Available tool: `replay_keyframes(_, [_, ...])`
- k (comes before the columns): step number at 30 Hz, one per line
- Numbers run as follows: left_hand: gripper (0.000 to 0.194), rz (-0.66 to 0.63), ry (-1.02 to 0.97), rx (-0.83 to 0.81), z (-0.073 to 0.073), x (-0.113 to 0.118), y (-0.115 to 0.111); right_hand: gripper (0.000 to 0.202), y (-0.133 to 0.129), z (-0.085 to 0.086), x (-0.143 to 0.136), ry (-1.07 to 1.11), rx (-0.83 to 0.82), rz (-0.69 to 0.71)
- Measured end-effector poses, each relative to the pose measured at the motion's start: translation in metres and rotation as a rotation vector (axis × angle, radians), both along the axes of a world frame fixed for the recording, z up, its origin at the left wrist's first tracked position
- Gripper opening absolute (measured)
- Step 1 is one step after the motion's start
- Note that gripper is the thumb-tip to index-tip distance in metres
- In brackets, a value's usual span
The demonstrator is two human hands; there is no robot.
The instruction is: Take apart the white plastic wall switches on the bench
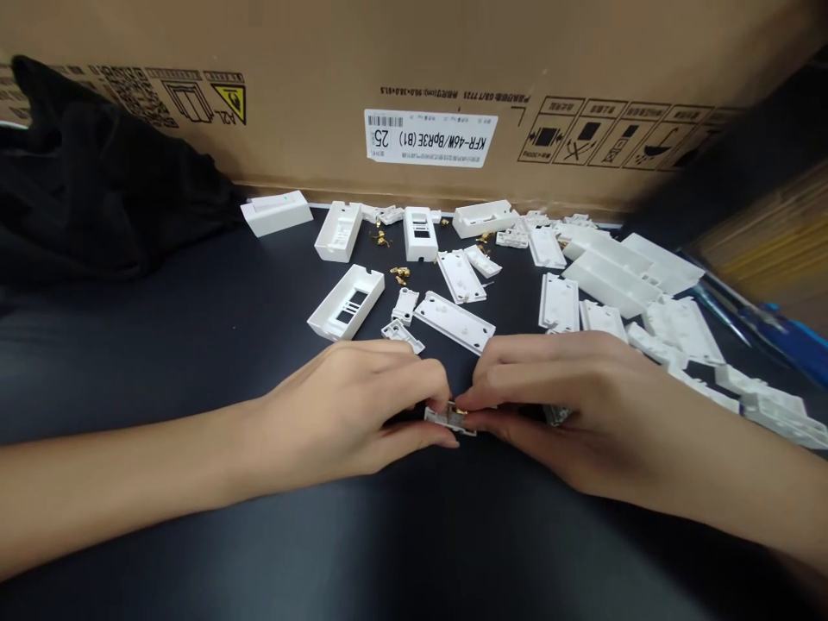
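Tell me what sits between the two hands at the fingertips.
In the head view, a small white plastic piece with a brass contact on it sits between the left hand and right hand, pinched by both hands' fingertips.

From my remote seat, most of the small white plastic part (pixel 448 420) is hidden under the fingertips of my left hand (pixel 349 414) and right hand (pixel 575 405); a brass-coloured speck on it is too small to identify, and I cannot tell how firmly either hand pinches it. Both forearms run off the picture's edge. The blue objects (pixel 793 341) at the right are smeared by blur. The black cloth heap (pixel 97 190) is cropped at the left edge. The small print on the white label (pixel 430 138) of the brown cardboard box (pixel 414 78) is unreadable.
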State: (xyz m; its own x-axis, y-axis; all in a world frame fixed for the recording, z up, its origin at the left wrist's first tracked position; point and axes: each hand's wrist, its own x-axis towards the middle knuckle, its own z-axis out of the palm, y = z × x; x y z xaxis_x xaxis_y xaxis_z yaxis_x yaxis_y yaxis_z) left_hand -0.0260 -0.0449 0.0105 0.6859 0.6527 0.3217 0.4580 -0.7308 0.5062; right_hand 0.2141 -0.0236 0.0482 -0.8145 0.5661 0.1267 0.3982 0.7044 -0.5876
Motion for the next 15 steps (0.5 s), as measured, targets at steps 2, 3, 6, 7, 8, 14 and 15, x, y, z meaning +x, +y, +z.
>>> replay_keyframes(2, [0.015,-0.006,-0.001,-0.003,0.0003,0.0000,0.0004,0.017,-0.0004,0.0002,-0.0005,-0.007,-0.006,-0.002])
replay_keyframes(3, [0.014,-0.012,-0.001,-0.004,0.0005,0.0000,0.0005,0.017,-0.0007,0.0005,-0.0007,-0.014,-0.008,-0.007])
replay_keyframes(6, [0.012,-0.038,-0.001,0.011,0.0009,0.0003,0.0009,0.017,-0.0026,0.0015,0.0000,-0.041,-0.012,-0.029])
replay_keyframes(7, [0.012,-0.050,-0.002,0.028,0.0009,0.0006,0.0011,0.017,-0.0034,0.0018,0.0007,-0.048,-0.009,-0.029])
replay_keyframes(8, [0.011,-0.060,-0.005,0.047,0.0008,0.0008,0.0013,0.018,-0.0040,0.0020,0.0014,-0.055,-0.004,-0.027])
replay_keyframes(14, [0.014,-0.083,-0.040,0.114,-0.0014,0.0021,0.0014,0.018,-0.0046,0.0014,0.0024,-0.107,0.066,-0.042])
replay_keyframes(15, [0.014,-0.082,-0.042,0.120,-0.0018,0.0022,0.0013,0.018,-0.0046,0.0014,0.0019,-0.111,0.075,-0.044])
